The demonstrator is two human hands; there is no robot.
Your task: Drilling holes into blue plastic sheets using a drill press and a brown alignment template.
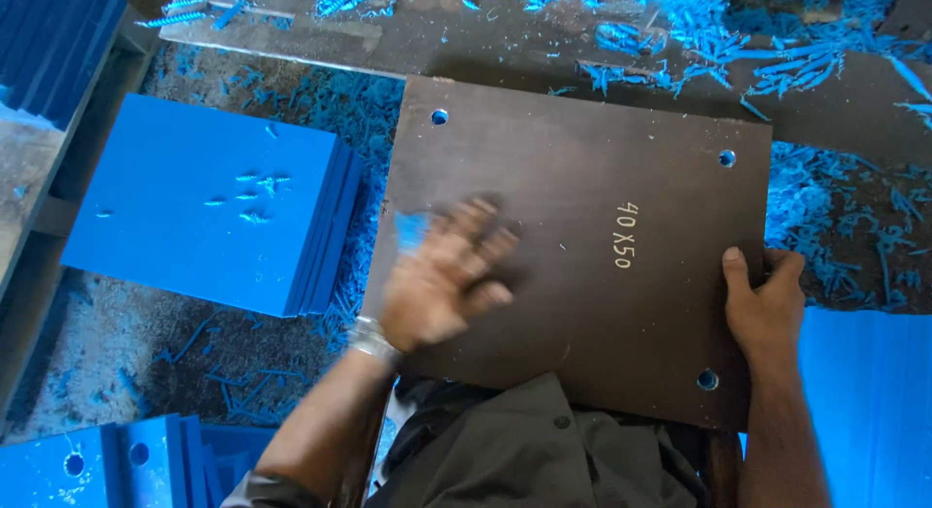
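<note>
The person's dark shirt (544, 450) fills the bottom edge, just under a dark brown square plate (582, 226) with a hole near each corner. The left hand (442, 275) is blurred, fingers spread flat on the plate's left part, grasping nothing. A small blue scrap (411, 228) lies at its fingertips. The right hand (767, 309) clamps the plate's right edge, thumb on top.

The plate rests on a surface littered with blue shavings (835, 207). Shavings under it could let it rock or slide, and the edge could pinch the right fingers. The open palm may catch sharp chips.

White handwritten marks sit right of the plate's middle. A stack of blue square sheets (209, 202) lies left; more blue pieces with holes (97, 459) sit bottom left.
</note>
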